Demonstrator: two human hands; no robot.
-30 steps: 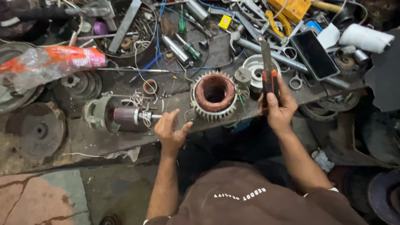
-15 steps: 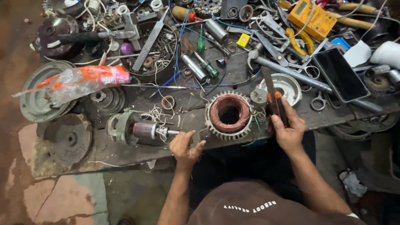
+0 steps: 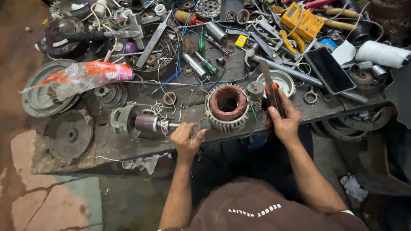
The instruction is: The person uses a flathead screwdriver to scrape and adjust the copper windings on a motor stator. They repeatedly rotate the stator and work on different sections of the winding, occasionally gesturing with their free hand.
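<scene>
**Motor stator at worktop front edge**

The cluttered worktop [image 3: 107, 147] carries the finned stator [image 3: 227, 108] between both hands. Right hand [image 3: 284, 122]: grip closed around an orange-handled blade tool [image 3: 272, 87]. Left hand [image 3: 186, 139]: fingers pinching thin wire [image 3: 201, 122] beside the stator.

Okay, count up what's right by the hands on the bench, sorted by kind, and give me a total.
Hands: 2, left hand, right hand
Copper-wound stator: 1
Rotor with shaft: 1
Orange-handled flat tool, held in the right hand: 1
Round metal covers on the left: 2
Total: 7
</scene>
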